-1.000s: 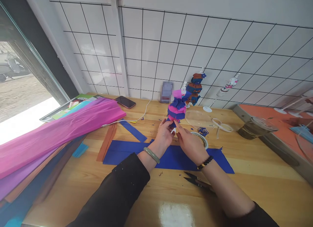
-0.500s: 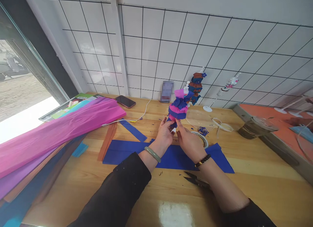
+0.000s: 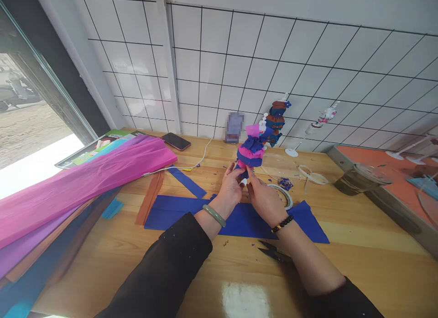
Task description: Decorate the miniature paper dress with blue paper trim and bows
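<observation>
Both hands are closed round the lower end of a pink and blue ruffled paper figure, which tilts up and away above the table. My left hand pinches its base from the left, with a green bangle on the wrist. From the right, the fingers of my right hand press on the same spot, below a black bead bracelet. Under the hands lies a wide strip of blue crepe paper. A roll of tape sits beside my right hand. Dark scissors rest partly under the right forearm.
Folded pink crepe paper and other coloured sheets fill the left side. A phone and a white cable are at the back. Brown-blue paper ruffles on a stand, a plastic cup and an orange tray are further right.
Almost nothing differs. The view has shifted slightly, while both hands keep their grip on the paper figure in the same place.
</observation>
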A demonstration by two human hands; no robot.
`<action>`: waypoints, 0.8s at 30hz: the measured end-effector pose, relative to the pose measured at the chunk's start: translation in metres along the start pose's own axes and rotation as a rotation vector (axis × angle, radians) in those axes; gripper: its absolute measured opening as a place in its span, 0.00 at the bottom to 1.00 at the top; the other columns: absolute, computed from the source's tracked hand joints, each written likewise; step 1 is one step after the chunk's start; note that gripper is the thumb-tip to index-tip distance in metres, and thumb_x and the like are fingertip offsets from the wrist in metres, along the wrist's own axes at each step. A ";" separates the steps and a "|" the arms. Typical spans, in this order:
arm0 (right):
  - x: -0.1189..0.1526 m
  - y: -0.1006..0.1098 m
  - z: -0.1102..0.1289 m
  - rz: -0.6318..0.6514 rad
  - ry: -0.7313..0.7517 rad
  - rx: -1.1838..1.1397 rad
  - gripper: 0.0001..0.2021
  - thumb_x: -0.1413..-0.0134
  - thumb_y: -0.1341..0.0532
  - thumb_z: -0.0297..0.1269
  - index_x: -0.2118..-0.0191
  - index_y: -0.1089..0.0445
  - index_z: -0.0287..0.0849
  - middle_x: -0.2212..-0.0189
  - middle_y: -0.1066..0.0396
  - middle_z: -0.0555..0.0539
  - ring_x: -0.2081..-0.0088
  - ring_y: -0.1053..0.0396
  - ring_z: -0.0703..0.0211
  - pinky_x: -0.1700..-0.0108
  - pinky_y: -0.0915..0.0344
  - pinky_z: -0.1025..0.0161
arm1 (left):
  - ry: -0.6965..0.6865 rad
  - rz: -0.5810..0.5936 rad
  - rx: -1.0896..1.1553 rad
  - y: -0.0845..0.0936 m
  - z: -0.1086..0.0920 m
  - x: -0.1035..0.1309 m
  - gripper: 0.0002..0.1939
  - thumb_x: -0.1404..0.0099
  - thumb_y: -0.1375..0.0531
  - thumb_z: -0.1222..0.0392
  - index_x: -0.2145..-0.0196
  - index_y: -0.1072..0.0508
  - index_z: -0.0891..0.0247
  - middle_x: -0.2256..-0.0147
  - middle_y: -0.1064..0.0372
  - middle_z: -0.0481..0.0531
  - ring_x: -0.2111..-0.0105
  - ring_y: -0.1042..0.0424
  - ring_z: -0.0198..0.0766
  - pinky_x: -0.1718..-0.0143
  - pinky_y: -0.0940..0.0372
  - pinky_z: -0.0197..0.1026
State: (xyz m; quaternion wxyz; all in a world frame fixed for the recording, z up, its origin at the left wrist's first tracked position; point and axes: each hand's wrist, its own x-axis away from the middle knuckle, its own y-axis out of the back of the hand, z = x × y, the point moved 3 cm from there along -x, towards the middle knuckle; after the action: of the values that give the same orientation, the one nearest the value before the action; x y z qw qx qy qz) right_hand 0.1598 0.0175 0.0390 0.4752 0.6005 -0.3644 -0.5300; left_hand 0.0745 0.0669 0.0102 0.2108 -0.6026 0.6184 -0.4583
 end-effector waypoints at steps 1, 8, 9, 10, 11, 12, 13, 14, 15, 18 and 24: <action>0.000 0.000 0.000 0.000 -0.003 0.006 0.29 0.41 0.52 0.30 0.36 0.63 0.42 0.58 0.29 0.41 0.68 0.29 0.57 0.74 0.41 0.65 | -0.002 0.000 0.000 0.000 0.000 0.000 0.32 0.57 0.37 0.67 0.53 0.37 0.52 0.72 0.33 0.43 0.77 0.40 0.29 0.70 0.51 0.37; 0.000 0.001 0.003 0.007 -0.004 0.165 0.28 0.40 0.53 0.32 0.36 0.63 0.40 0.60 0.29 0.41 0.72 0.29 0.57 0.76 0.42 0.64 | -0.007 0.005 -0.010 0.000 0.001 -0.001 0.31 0.58 0.37 0.68 0.54 0.36 0.53 0.72 0.33 0.43 0.76 0.40 0.30 0.71 0.51 0.37; 0.000 0.001 0.003 0.006 0.000 0.195 0.28 0.40 0.53 0.32 0.36 0.63 0.39 0.61 0.29 0.41 0.73 0.29 0.57 0.76 0.42 0.64 | -0.008 0.006 -0.011 0.000 0.000 -0.001 0.31 0.58 0.37 0.68 0.54 0.35 0.53 0.72 0.33 0.43 0.76 0.40 0.29 0.71 0.52 0.37; 0.000 0.002 0.003 0.002 0.007 0.221 0.28 0.40 0.53 0.32 0.36 0.63 0.39 0.62 0.28 0.41 0.73 0.29 0.57 0.76 0.42 0.64 | -0.010 0.008 -0.012 0.000 0.000 -0.001 0.31 0.58 0.37 0.68 0.54 0.35 0.53 0.71 0.33 0.43 0.76 0.40 0.29 0.71 0.52 0.37; 0.000 0.002 0.004 -0.003 0.015 0.243 0.28 0.40 0.53 0.32 0.36 0.63 0.38 0.63 0.28 0.42 0.72 0.29 0.56 0.76 0.42 0.64 | -0.010 0.009 -0.012 0.000 0.000 0.000 0.30 0.58 0.37 0.68 0.55 0.35 0.53 0.71 0.32 0.43 0.76 0.40 0.29 0.71 0.52 0.37; 0.000 0.002 0.004 -0.008 0.023 0.259 0.28 0.40 0.53 0.32 0.36 0.62 0.38 0.64 0.28 0.42 0.72 0.29 0.56 0.75 0.42 0.63 | -0.010 0.006 -0.012 -0.001 0.000 0.000 0.30 0.58 0.37 0.68 0.55 0.35 0.53 0.71 0.32 0.43 0.77 0.40 0.29 0.71 0.52 0.37; 0.000 0.003 0.004 -0.012 0.028 0.273 0.28 0.40 0.53 0.32 0.36 0.62 0.38 0.64 0.28 0.42 0.72 0.29 0.56 0.75 0.41 0.63 | -0.009 0.002 -0.009 -0.001 0.000 0.001 0.30 0.58 0.37 0.68 0.55 0.35 0.53 0.71 0.32 0.43 0.77 0.40 0.29 0.71 0.52 0.37; 0.000 0.003 0.003 -0.016 0.030 0.283 0.28 0.40 0.52 0.32 0.36 0.63 0.38 0.64 0.29 0.43 0.72 0.29 0.56 0.75 0.41 0.63 | -0.008 -0.003 -0.007 -0.001 -0.001 0.002 0.31 0.58 0.37 0.68 0.55 0.35 0.53 0.71 0.32 0.43 0.77 0.41 0.29 0.71 0.52 0.37; 0.000 0.003 0.003 -0.020 0.028 0.289 0.29 0.40 0.52 0.32 0.36 0.63 0.39 0.64 0.29 0.43 0.72 0.29 0.56 0.75 0.41 0.63 | -0.006 -0.004 -0.003 -0.002 -0.001 0.002 0.31 0.58 0.37 0.69 0.54 0.36 0.53 0.71 0.33 0.43 0.77 0.41 0.29 0.71 0.51 0.37; 0.001 0.004 0.003 -0.029 0.026 0.283 0.28 0.40 0.52 0.32 0.36 0.63 0.39 0.63 0.29 0.43 0.73 0.30 0.57 0.75 0.41 0.63 | -0.005 0.011 0.011 -0.003 -0.001 0.002 0.33 0.58 0.36 0.68 0.52 0.38 0.51 0.71 0.33 0.43 0.78 0.41 0.29 0.71 0.51 0.37; 0.001 0.002 0.002 -0.031 0.001 0.232 0.27 0.40 0.53 0.33 0.37 0.62 0.40 0.61 0.29 0.43 0.72 0.30 0.57 0.75 0.41 0.63 | -0.013 0.045 0.004 -0.003 0.001 0.001 0.34 0.58 0.35 0.67 0.52 0.37 0.51 0.71 0.33 0.43 0.78 0.40 0.28 0.72 0.50 0.36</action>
State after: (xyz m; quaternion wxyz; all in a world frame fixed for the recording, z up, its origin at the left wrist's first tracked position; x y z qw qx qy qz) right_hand 0.1584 0.0159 0.0411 0.3946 0.6571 -0.4137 -0.4913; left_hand 0.0767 0.0663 0.0127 0.2260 -0.5912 0.6294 -0.4509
